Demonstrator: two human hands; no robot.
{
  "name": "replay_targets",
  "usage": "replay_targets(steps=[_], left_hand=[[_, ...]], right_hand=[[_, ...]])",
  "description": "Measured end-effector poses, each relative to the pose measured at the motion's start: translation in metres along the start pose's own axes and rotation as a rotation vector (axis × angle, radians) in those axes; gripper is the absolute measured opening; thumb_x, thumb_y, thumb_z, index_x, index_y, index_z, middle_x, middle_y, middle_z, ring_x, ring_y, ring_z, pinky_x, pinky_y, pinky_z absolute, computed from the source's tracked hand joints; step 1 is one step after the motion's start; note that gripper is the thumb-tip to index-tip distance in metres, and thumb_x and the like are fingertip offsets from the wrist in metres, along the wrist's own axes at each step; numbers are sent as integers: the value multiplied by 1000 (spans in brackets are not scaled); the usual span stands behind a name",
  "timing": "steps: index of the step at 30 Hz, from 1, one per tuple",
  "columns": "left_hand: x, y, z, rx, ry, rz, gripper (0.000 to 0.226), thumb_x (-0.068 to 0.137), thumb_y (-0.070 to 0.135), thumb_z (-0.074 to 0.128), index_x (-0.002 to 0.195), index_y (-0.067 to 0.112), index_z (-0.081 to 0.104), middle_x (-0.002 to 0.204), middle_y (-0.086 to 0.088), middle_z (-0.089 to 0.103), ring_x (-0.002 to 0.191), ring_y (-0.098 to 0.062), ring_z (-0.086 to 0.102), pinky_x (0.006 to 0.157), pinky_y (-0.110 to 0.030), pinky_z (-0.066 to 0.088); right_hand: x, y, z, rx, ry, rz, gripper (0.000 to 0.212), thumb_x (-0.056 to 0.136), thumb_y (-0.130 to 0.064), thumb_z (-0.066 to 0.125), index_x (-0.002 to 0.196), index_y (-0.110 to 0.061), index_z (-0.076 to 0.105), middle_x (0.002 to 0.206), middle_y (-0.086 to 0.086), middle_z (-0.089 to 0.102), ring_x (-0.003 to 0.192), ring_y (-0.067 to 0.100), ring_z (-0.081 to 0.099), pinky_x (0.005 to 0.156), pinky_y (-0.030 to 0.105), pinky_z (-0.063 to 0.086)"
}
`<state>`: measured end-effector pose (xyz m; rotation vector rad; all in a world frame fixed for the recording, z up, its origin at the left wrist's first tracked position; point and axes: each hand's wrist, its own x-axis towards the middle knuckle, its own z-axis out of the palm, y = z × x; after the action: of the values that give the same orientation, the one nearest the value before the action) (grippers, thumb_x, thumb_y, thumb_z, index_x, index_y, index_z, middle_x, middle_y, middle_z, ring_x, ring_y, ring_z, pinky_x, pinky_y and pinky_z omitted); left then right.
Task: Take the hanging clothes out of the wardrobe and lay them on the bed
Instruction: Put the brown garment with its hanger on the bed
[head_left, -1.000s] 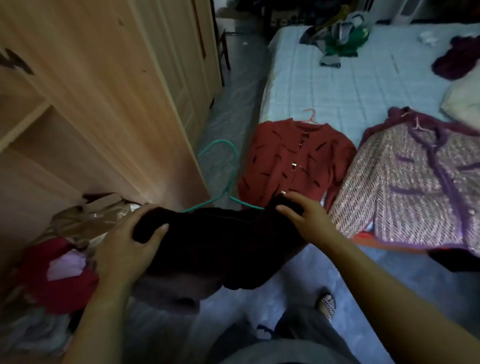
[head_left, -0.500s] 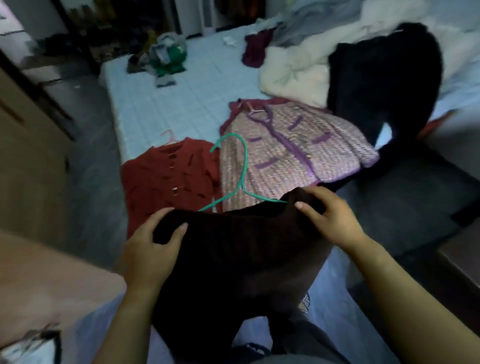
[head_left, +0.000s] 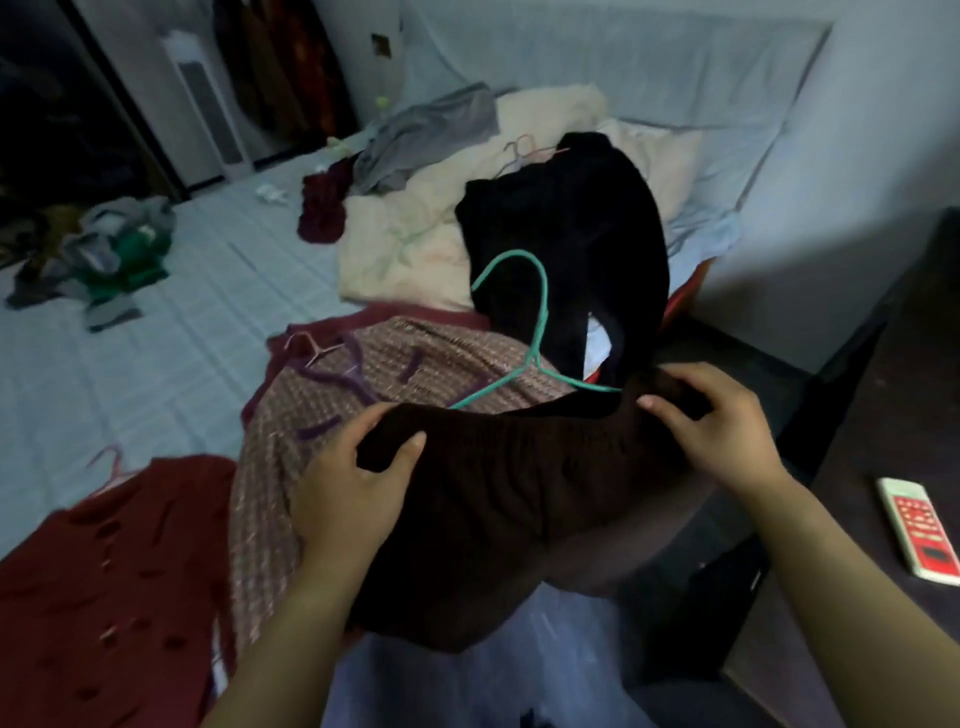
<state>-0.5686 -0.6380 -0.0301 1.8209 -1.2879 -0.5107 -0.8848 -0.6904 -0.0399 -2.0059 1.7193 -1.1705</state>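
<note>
A dark brown knitted garment (head_left: 519, 499) on a green hanger (head_left: 535, 332) is held up over the near edge of the bed (head_left: 156, 332). My left hand (head_left: 353, 493) grips its left shoulder and my right hand (head_left: 711, 421) grips its right shoulder. The hanger's hook sticks up above the garment. Laid flat on the bed are a pink tweed jacket (head_left: 332, 405) with purple trim, a red cardigan (head_left: 104, 587) to its left and a black garment (head_left: 571, 234) behind it. The wardrobe is out of view.
A cream blanket (head_left: 415, 234), grey clothes (head_left: 431, 130) and a maroon item (head_left: 322, 208) lie further up the bed. A pile of green and grey clothes (head_left: 119, 249) sits at the far left. At right a dark bedside table (head_left: 883, 415) holds a red and white remote (head_left: 919, 530).
My view has swung right from the wardrobe to the bed. Both hands have carried the brown garment on its hanger over the bed's edge, above the pink jacket.
</note>
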Motion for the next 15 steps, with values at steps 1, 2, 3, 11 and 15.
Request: replay_targets(steps=[1, 2, 3, 11, 15], left_hand=[[15, 15, 18, -29, -22, 3, 40, 75, 47, 71, 113, 39, 61, 108, 6, 69, 102, -18, 63, 91, -35, 49], [31, 29, 36, -57, -37, 13, 40, 75, 50, 71, 113, 42, 60, 106, 7, 69, 99, -17, 64, 91, -36, 49], [47, 45, 54, -84, -44, 25, 40, 74, 52, 70, 112, 45, 58, 104, 10, 69, 98, -15, 64, 91, -37, 50], [204, 151, 173, -264, -121, 144, 24, 79, 48, 67, 100, 47, 56, 83, 31, 53, 77, 13, 48, 81, -23, 42], [288, 173, 205, -266, -107, 192, 28, 78, 48, 67, 105, 43, 59, 92, 24, 57, 90, 0, 54, 85, -30, 48]], right_hand=[[21, 12, -10, -17, 34, -7, 28, 76, -21, 75, 102, -11, 68, 96, -2, 64, 91, 10, 58, 85, 14, 39], [44, 24, -21, -41, 71, -16, 28, 76, -22, 75, 102, -10, 68, 97, 1, 65, 92, 14, 59, 85, 15, 39], [68, 35, -31, -65, 115, -23, 29, 76, -21, 75, 101, -8, 68, 97, 5, 66, 93, 16, 59, 86, 16, 38], [263, 104, -81, -150, 311, -80, 28, 80, -24, 73, 103, -11, 67, 97, -1, 61, 96, 23, 58, 86, 21, 41], [343, 122, -68, -185, 354, -130, 26, 78, -22, 75, 101, -10, 68, 92, -5, 57, 92, 23, 58, 85, 34, 45]])
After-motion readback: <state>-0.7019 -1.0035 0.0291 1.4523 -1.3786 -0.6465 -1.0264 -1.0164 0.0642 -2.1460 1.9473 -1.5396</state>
